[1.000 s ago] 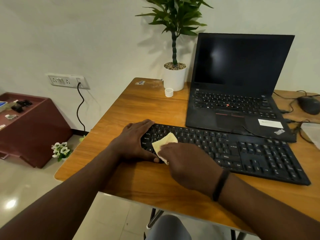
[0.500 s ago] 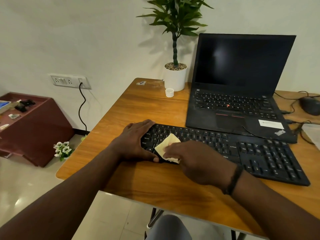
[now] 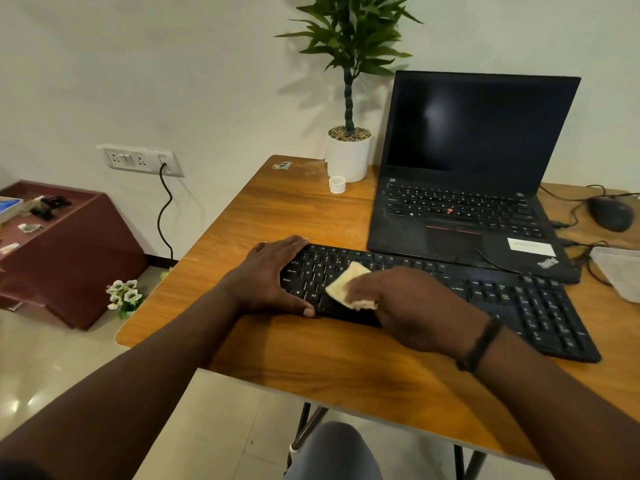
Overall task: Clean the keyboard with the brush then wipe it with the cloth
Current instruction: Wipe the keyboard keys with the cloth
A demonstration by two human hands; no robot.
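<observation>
A long black keyboard [image 3: 502,296] lies across the wooden desk [image 3: 311,351] in front of an open laptop. My left hand [image 3: 270,275] clasps the keyboard's left end, fingers along its far edge and thumb on its near edge. My right hand [image 3: 412,306] holds a folded pale yellow cloth [image 3: 343,285] and presses it on the keys at the left-middle of the keyboard. The cloth's far corner sticks out beyond my fingers. No brush is in view.
A black laptop [image 3: 464,216] stands open behind the keyboard. A potted plant [image 3: 348,154] and a small white cap [image 3: 337,185] sit at the desk's back. A mouse [image 3: 611,213], cables and a clear bag [image 3: 620,271] lie at the right. A maroon cabinet [image 3: 69,258] stands on the floor left.
My right hand has slid the cloth to the right along the keyboard, uncovering more keys at the left end. My left hand has kept its hold on the keyboard's left end.
</observation>
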